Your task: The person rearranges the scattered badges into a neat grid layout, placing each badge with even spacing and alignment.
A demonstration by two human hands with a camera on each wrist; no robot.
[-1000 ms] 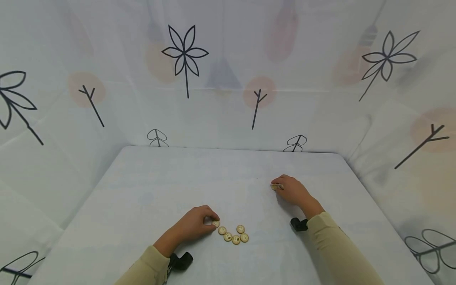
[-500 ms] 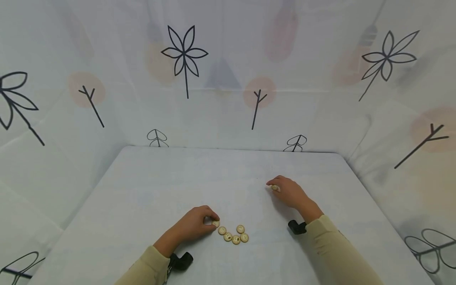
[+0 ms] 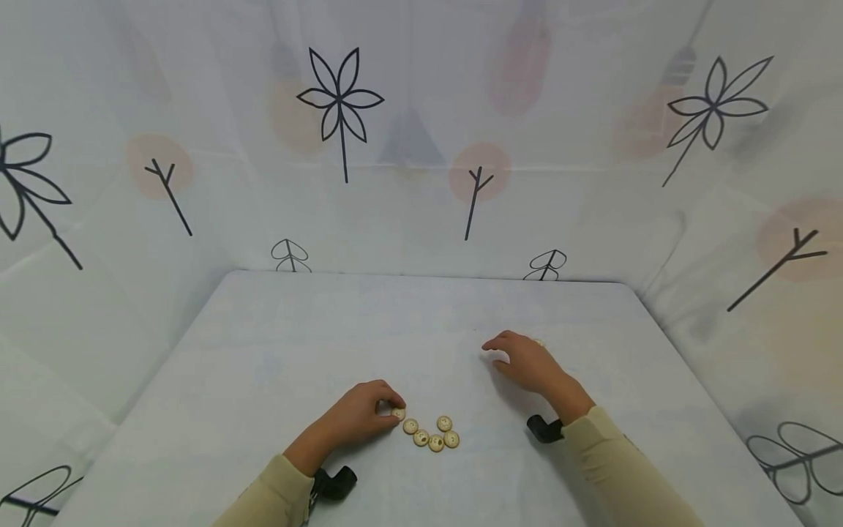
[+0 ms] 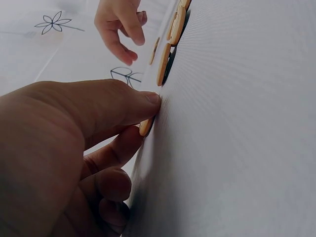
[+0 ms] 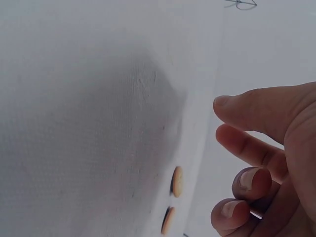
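Note:
With thumb and forefinger, my left hand (image 3: 356,413) pinches a pale wooden button (image 3: 398,414) at the left end of a curve of buttons on the white table (image 3: 329,322). In the left wrist view, that button (image 4: 145,127) stands right at the table surface under the thumb tip. The neighbouring buttons (image 3: 436,443) form a shallow U, with one button (image 3: 444,424) at its upper right. Farther back and right, my right hand (image 3: 527,364) hovers with fingers loosely bent and nothing between them. Two buttons (image 5: 177,182) lie beyond its fingers in the right wrist view.
Behind the right hand, a button (image 3: 538,342) shows partly in the head view. A white cloth wall (image 3: 408,212) with plant drawings encloses the table's back and sides. Black wrist devices (image 3: 336,483) sit close to the tabletop below each wrist.
My right hand has moved left and slightly nearer, away from the buttons it was over, and its thumb and forefinger have spread. My left hand and the curve of buttons have stayed in place.

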